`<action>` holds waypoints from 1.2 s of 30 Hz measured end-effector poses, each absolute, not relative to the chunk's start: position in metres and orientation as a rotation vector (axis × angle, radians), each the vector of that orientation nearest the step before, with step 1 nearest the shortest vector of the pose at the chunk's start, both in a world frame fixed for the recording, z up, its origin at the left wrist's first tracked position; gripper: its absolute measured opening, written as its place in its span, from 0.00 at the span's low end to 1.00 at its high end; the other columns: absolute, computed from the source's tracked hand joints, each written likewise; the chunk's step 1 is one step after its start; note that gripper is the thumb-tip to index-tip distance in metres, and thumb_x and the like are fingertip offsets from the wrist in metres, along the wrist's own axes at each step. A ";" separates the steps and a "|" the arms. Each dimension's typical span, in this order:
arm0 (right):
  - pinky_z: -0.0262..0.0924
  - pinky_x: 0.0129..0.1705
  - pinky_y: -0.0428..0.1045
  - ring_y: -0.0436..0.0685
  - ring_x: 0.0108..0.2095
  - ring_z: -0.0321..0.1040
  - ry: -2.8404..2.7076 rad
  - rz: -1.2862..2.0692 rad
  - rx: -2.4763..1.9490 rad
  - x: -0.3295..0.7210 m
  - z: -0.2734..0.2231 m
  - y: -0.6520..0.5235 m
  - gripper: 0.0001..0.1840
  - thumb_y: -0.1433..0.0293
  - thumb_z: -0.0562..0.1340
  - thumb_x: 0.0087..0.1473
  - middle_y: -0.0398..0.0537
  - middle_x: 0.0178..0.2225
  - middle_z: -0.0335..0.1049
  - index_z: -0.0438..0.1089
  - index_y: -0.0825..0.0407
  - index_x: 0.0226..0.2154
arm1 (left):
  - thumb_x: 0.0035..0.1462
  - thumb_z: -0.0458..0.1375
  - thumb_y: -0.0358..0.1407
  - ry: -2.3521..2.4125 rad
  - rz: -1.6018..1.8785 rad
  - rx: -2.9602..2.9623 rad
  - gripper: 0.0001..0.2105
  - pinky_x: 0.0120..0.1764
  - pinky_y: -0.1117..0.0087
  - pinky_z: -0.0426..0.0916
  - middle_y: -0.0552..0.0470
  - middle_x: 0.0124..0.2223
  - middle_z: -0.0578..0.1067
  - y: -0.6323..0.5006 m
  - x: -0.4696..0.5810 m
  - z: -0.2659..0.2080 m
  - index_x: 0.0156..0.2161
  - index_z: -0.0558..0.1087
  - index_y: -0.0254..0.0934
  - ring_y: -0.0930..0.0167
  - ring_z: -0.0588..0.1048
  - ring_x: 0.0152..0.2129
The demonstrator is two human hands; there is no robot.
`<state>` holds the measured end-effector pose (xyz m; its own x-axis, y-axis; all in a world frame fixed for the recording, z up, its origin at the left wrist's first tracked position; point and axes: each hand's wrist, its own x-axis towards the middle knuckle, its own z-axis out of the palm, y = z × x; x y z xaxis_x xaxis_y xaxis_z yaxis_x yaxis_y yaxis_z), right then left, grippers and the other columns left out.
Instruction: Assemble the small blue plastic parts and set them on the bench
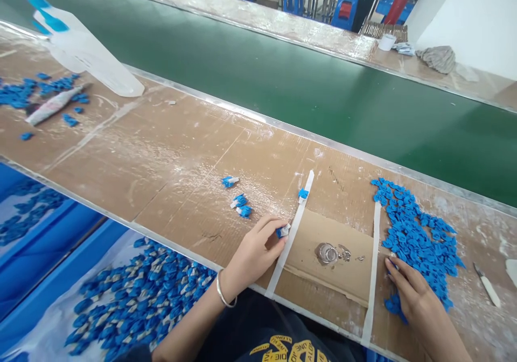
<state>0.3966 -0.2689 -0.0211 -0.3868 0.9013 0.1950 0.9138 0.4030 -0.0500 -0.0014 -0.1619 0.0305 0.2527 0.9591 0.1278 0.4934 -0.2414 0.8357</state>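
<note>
My left hand pinches a small blue and white piece against the left white strip on the cardboard-covered bench. Another blue piece sits higher on that strip. My right hand rests with its fingertips on the near edge of a heap of blue pieces, beside the right white strip. Between the strips, a cardboard pad carries a small blob of clear glue. Three finished blue and white pieces lie left of my left hand.
A green conveyor belt runs behind the bench. A blue bin lined with plastic below the bench holds several blue and white pieces. At far left lie more blue pieces, a tube and white plastic parts. A small knife lies far right.
</note>
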 end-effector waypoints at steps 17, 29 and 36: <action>0.71 0.42 0.54 0.59 0.42 0.71 -2.249 0.184 -1.354 0.247 0.032 -0.221 0.32 0.72 0.56 0.64 0.51 0.47 0.74 0.46 0.48 0.67 | 0.62 0.53 0.30 1.068 0.903 1.792 0.10 0.48 0.65 0.69 0.45 0.45 0.76 -0.180 0.004 0.026 0.48 0.71 0.37 0.67 0.74 0.44; 0.72 0.45 0.47 0.57 0.46 0.74 -1.127 0.930 -1.266 0.216 0.049 -0.246 0.20 0.70 0.61 0.60 0.50 0.45 0.76 0.66 0.45 0.55 | 0.57 0.62 0.32 0.667 0.809 0.882 0.20 0.39 0.72 0.68 0.47 0.45 0.77 -0.193 0.045 0.047 0.55 0.68 0.38 0.71 0.74 0.36; 0.75 0.40 0.51 0.61 0.43 0.75 -1.080 0.939 -1.272 0.216 0.042 -0.254 0.18 0.70 0.63 0.58 0.56 0.44 0.76 0.69 0.48 0.52 | 0.57 0.63 0.33 0.566 0.845 0.734 0.21 0.42 0.70 0.66 0.48 0.44 0.76 -0.200 0.056 0.053 0.54 0.63 0.40 0.70 0.74 0.40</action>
<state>0.2161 -0.2539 0.0422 0.2528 0.9628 0.0957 0.0392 0.0886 -0.9953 0.0556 -0.1997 0.0533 0.5472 0.8220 -0.1577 -0.4580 0.4517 0.7656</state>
